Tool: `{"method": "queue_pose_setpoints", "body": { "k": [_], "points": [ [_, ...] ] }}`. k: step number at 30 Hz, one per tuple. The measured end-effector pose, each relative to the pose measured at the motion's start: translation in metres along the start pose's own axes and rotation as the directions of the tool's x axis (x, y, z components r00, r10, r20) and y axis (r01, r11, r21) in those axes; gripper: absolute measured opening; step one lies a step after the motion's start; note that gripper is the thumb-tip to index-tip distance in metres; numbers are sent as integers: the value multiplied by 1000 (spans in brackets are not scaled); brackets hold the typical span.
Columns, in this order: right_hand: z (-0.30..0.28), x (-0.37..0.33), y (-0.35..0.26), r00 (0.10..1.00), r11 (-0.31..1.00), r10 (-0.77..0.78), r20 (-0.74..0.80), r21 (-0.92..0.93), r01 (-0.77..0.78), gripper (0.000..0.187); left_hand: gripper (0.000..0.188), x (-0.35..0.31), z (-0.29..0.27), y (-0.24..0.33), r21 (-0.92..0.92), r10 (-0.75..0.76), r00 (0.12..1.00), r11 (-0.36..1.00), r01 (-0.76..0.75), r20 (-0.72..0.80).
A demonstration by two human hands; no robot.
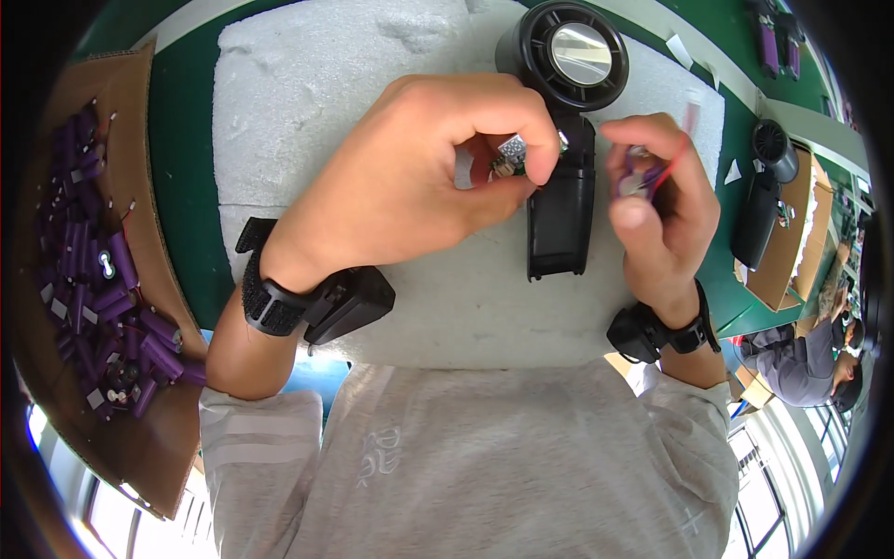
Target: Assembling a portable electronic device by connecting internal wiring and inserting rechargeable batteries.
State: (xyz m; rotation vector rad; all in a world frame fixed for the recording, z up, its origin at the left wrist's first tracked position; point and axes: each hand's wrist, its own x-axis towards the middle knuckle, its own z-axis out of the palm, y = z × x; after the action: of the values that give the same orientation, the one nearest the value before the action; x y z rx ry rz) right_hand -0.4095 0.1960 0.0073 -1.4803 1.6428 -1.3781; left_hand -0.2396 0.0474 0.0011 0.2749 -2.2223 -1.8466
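A black handheld fan (562, 56) lies on the white foam pad, its round head toward the far side. Its hollow black handle (561, 224) points at me. My left hand (438, 158) is closed in a pinch beside the top of the handle, around a small circuit board (511, 149) with metal parts. Right of the handle, my right hand (666, 196) grips a purple battery cell (637, 179), seen nearly end-on and partly covered by the fingers. A red wire (672, 160) runs up from it, blurred. Whether the wire meets the board cannot be seen.
A cardboard box (135, 214) of loose purple battery cells (88, 242) stands at the left. The foam pad (307, 93) covers the green table. At the right lie another black fan (765, 196) and an open carton (792, 242). Another person (792, 363) sits further right.
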Motion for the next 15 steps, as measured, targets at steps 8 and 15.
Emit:
{"method": "queue_pose_setpoints", "body": {
  "k": [8, 15],
  "points": [
    [3, -2, -2, 985, 953, -155, 76, -250, 170, 11, 15, 2, -4, 4, -200, -44, 998, 978, 51, 39],
    [9, -1, -4, 975, 914, -191, 118, -340, 220, 13, 8, 3, -4, -2, -144, 12, 999, 990, -8, 29]
  ]
}}
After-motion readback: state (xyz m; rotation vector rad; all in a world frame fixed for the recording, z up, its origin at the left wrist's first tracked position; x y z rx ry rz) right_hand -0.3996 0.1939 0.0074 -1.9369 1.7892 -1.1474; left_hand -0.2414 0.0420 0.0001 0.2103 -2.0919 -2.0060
